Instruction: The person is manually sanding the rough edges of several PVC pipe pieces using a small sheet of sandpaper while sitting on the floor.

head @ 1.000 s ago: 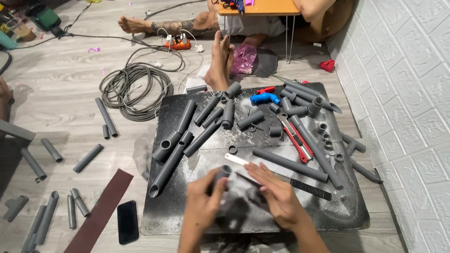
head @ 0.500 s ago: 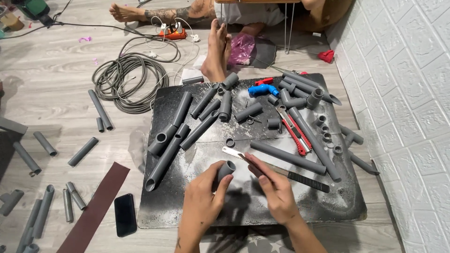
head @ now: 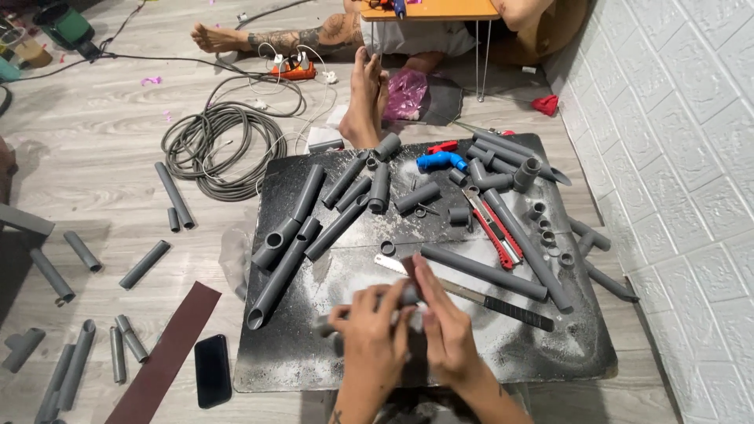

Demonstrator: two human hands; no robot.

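My left hand (head: 369, 334) is closed around a short grey pipe piece (head: 408, 295), held low over the dusty black board (head: 550, 345). My right hand (head: 444, 326) sits right beside it, its fingertips pinched on the pipe's near end. Whether a small dark strip lies under those fingers is hidden. A hand saw with a black handle (head: 479, 298) lies on the board just beyond both hands. Behind it rests a long grey pipe (head: 483, 272).
Many grey pipe pieces, small rings (head: 550, 235), a red utility knife (head: 496, 229) and a blue elbow (head: 441, 162) cover the board. A cable coil (head: 220, 141), loose pipes, a dark red strip (head: 165, 357) and a phone (head: 213, 371) lie left. Another person's feet (head: 365, 102) are beyond; a white wall (head: 691, 157) is right.
The pipe piece went from upright in my left hand to lying across. Both hands have closed together on it and moved slightly nearer to me.
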